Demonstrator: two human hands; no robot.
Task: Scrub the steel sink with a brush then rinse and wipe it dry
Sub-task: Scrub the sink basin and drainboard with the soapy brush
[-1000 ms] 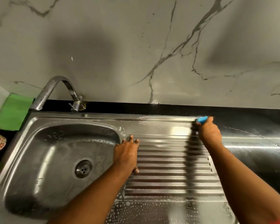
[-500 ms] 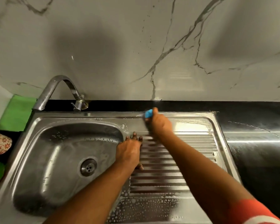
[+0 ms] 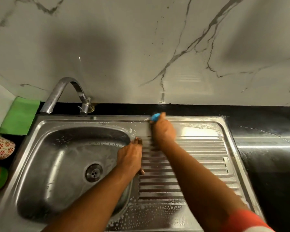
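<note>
Since a second ago the right hand (image 3: 163, 130) has swept the brush (image 3: 155, 117) leftward along the back rim of the sink (image 3: 174, 118), from the far right corner of the draining board to a spot just right of the basin's back corner; over the last half second it has barely shifted. The left hand (image 3: 130, 158) has stayed where it was.

Nearest the camera, the flat front strip of the sink is dotted with soap bubbles, and the ribbed draining board (image 3: 199, 158) beyond it looks wet and streaked with suds. The left hand rests flat on the divide between basin and draining board, fingers straight and pointing away, holding nothing and seemingly bracing the body. Farther back, the right hand is curled around the brush, of which only a blue end shows past the knuckles; its bristles are hidden, so I cannot tell how hard they press on the steel. The basin (image 3: 62, 158) to the left carries foam on its walls around the drain (image 3: 94, 172).

At the back, the tap (image 3: 64, 92) shows no water running. A green cloth (image 3: 19, 116) lies on the counter at the far left, well apart from both hands.

I judge the task to be in its scrubbing stage, probably late, since suds cover most surfaces. Rinsing and wiping dry both remain: foam is everywhere and the cloth is untouched.
</note>
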